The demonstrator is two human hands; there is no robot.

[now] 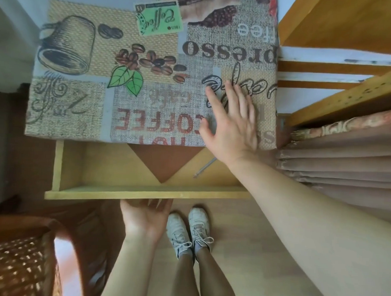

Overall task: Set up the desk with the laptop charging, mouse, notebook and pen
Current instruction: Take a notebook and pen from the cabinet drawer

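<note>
You're looking straight down at a surface (148,79) covered by a coffee-print cloth, wicker chair (20,259) at lower left, wooden shelving (347,97) and folded fabric (335,166) at right, pale floor (242,238) below. An open wooden drawer (144,191) sticks out under the surface's near edge; a thin pen (206,164) lies slanted in its right part, partly hidden by your arm. Your left hand (146,217), palm up with fingers relaxed, touches under the drawer front. Your right hand (230,124) is spread flat above the cloth, grasping nothing.

Left hand (146,214) fingertips behind drawer front (144,192)
</note>
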